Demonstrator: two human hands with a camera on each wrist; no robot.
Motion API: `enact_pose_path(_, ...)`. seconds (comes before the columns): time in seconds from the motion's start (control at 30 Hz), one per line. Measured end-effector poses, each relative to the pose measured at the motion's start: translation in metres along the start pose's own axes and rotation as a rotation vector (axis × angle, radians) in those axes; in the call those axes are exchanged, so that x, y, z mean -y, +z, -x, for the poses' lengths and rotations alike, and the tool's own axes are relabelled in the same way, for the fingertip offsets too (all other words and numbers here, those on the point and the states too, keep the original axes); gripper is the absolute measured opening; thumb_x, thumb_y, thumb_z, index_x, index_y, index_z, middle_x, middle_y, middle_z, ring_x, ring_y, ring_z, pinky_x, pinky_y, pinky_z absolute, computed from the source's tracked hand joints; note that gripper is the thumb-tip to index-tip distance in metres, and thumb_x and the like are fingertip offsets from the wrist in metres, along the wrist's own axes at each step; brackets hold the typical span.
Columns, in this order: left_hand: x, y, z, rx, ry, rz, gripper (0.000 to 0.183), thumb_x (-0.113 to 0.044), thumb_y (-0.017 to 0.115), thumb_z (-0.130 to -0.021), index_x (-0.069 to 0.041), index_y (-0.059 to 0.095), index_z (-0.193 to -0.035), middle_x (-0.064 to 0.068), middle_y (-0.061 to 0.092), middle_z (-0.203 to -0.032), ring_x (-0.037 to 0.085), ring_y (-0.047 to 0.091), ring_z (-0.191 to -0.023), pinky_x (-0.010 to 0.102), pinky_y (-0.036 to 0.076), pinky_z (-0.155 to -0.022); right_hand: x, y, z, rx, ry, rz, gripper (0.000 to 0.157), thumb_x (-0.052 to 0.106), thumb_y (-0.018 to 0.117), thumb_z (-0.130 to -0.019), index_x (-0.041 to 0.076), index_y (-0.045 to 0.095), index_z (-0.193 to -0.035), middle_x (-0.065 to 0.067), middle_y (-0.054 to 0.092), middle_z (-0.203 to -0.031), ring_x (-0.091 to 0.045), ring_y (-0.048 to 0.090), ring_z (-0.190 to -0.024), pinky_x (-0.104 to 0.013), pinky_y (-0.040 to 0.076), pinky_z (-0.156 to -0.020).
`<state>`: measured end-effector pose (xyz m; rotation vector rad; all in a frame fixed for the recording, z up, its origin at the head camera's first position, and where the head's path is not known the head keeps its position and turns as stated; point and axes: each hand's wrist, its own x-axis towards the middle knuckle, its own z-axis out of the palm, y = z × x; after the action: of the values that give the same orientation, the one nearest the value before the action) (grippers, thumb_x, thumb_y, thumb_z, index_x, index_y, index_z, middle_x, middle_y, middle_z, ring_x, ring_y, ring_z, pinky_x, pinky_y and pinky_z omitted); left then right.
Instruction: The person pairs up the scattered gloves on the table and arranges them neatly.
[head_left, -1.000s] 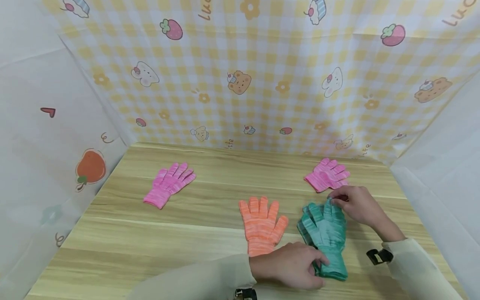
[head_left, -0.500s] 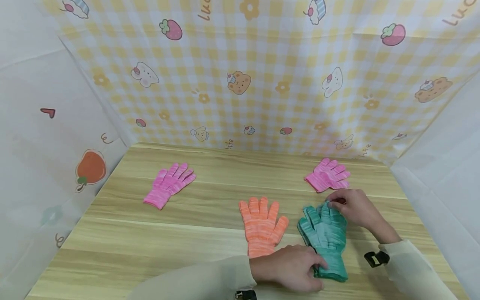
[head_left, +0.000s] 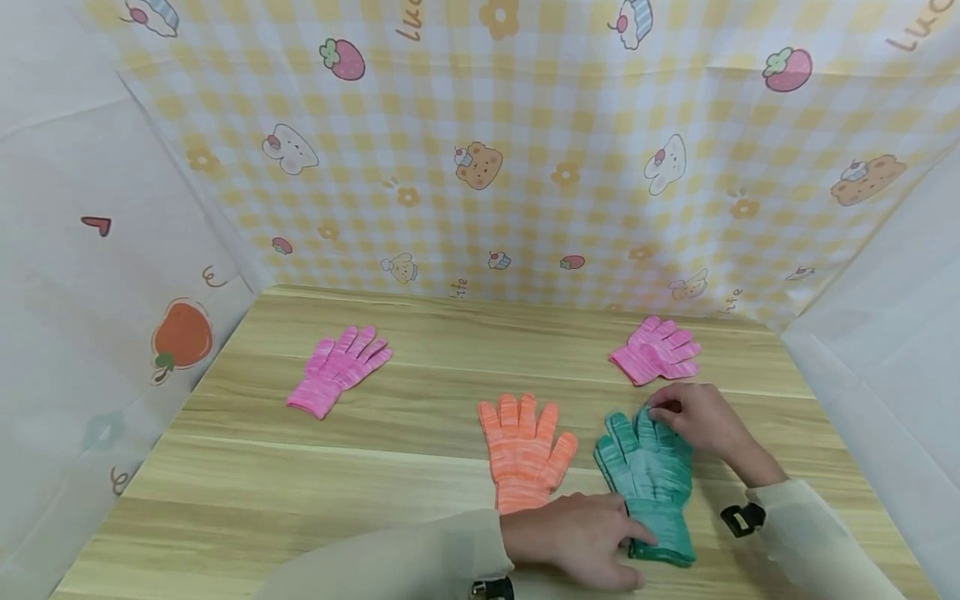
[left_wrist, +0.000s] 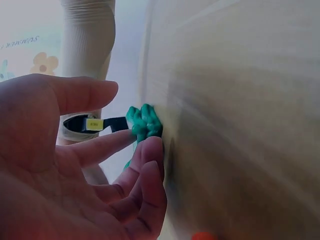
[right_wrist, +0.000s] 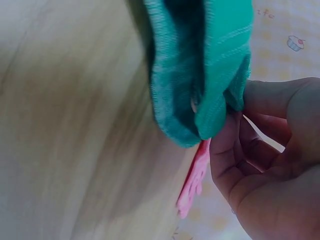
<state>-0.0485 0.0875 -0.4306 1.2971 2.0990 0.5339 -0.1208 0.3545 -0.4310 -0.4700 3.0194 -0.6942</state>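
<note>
A green knit glove lies at the right of the table, cuff toward me; the right wrist view shows a second green layer beneath it. My right hand pinches a fingertip of this glove between thumb and fingers. With its index finger stretched out, my left hand touches the cuff. The left thumb stands apart from the glove, and the other left fingers are bent. Left of the green glove lies an orange knit glove, its cuff partly behind the left hand.
One pink glove rests behind the green one, and another pink glove is at the far left. A yellow checked cloth hangs along the back of the wooden table. White cloth walls flank both sides.
My right hand has drawn slightly left and toward me with the green fingertip. The upper green fingers now cover the layer below. My left thumb has moved off the cuff, the index finger straightening.
</note>
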Motion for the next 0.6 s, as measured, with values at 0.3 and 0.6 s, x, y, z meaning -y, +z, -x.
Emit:
enact_pose_path(0.3, 0.006, -0.026, 0.007, -0.144, -0.109, -0.110, 0.044, -0.045, 0.069, -0.106, -0.029, 0.069, -0.147, -0.012, 0.056, -0.136, 0.002, 0.054, -0.082, 0.021, 0.046, -0.062, 0.000, 0.004, -0.002, 0.037, 0.028, 0.004, 0.004, 0.005, 0.085, -0.095, 0.005, 0.081, -0.096, 0.002, 0.075, -0.087, -0.013, 0.063, -0.076, -0.032, 0.055, -0.067)
enact_pose_path(0.6, 0.009, -0.036, 0.006, -0.133, -0.175, -0.254, 0.062, -0.050, 0.070, -0.105, -0.025, 0.058, -0.161, -0.009, 0.044, -0.163, 0.007, 0.065, -0.080, 0.027, 0.054, -0.068, 0.012, -0.002, -0.009, -0.006, -0.128, -0.034, 0.016, -0.004, 0.085, -0.091, 0.005, 0.083, -0.105, 0.003, 0.075, -0.092, -0.010, 0.060, -0.074, -0.029, 0.053, -0.063)
